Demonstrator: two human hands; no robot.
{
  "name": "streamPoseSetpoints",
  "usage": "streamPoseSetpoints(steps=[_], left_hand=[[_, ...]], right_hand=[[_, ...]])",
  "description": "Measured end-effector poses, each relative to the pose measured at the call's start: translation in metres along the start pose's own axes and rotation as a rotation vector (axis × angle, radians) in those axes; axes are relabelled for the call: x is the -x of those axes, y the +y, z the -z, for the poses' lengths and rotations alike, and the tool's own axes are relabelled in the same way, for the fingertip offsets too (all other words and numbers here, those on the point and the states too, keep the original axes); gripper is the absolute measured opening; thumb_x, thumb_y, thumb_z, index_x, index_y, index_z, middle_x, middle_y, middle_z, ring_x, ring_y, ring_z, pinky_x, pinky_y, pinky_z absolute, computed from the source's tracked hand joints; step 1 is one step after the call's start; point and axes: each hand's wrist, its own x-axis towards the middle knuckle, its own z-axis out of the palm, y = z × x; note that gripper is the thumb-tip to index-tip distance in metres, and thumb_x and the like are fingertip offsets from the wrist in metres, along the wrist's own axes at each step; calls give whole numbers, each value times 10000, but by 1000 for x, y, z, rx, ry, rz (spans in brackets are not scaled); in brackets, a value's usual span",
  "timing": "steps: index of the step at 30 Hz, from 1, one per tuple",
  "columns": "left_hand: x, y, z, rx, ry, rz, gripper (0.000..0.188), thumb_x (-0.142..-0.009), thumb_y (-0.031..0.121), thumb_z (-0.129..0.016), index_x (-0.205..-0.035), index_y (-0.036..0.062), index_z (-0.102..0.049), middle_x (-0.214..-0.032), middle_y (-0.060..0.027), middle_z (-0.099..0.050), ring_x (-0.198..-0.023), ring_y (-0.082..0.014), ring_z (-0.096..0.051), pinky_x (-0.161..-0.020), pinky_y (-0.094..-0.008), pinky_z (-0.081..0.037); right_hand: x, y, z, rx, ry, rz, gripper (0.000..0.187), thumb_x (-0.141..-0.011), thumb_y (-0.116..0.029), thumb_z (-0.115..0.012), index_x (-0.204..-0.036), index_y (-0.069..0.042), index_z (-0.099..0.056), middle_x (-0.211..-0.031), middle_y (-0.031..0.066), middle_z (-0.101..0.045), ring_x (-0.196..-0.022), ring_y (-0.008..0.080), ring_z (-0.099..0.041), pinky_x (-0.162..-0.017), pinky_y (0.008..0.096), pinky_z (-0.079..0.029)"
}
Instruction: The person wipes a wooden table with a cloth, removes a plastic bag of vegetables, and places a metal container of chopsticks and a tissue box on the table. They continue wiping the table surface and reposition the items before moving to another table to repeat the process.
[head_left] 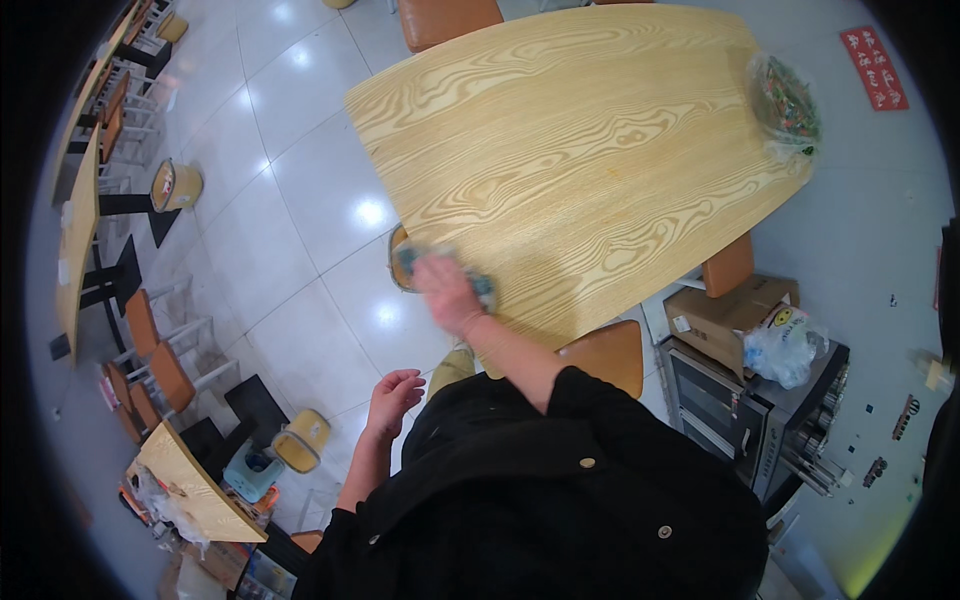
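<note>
My right hand is at the near left edge of the wood-grain table, palm down on a bluish-grey patterned cloth. Motion smears the cloth and the fingers, and part of the cloth sticks out on either side of the hand. Away from the table, my left hand hangs in the air over the floor. Its fingers are loosely bent and nothing shows in them. At the table's far right end sits a clear plastic bag with green and red contents.
A yellowish bin stands on the floor below the table's left edge. Orange-brown chairs are tucked near the table. To the right, a cardboard box and a white plastic bag rest on a metal appliance. More tables and chairs line the left.
</note>
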Motion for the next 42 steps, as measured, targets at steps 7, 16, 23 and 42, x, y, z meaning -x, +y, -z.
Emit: streamPoseSetpoints(steps=[7, 16, 23, 42], left_hand=[[5, 0, 2, 21, 64, -22, 181, -896, 113, -602, -1064, 44, -603, -905, -54, -668, -743, -120, -613, -689, -246, -508], [-3, 2, -28, -17, 2, 5, 194, -875, 97, -620, -1053, 19, -605, -879, -66, -658, -699, -109, -587, -646, -222, -493], [-17, 15, -54, -101, 5, 17, 194, -876, 93, -622, -1054, 16, -604, -875, -65, -658, -728, -120, -603, -650, -224, -496], [-49, 5, -117, -400, -20, -95, 855, -622, -106, -457, -1451, 67, -341, -1230, -128, -587, -988, -183, -541, -773, -288, -449]], right_hand=[[-36, -55, 34, -951, -73, -444, 170, -816, 18, -554, -945, -35, -651, -865, 103, -656, -766, 262, -648, -681, 339, -519], [68, 9, 200, -314, 51, -427, 264, -794, -79, -646, -1055, -45, -668, -1018, 102, -677, -900, 260, -654, -791, 343, -510], [112, 89, 167, 493, -387, -445, 526, -766, -319, -625, -1261, -159, -544, -1375, 145, -451, -1297, 354, -387, -1052, 591, -275], [-8, 265, 190, 659, -212, -416, 432, -826, -250, -547, -1190, -16, -542, -1278, 178, -519, -1213, 338, -468, -981, 493, -374]])
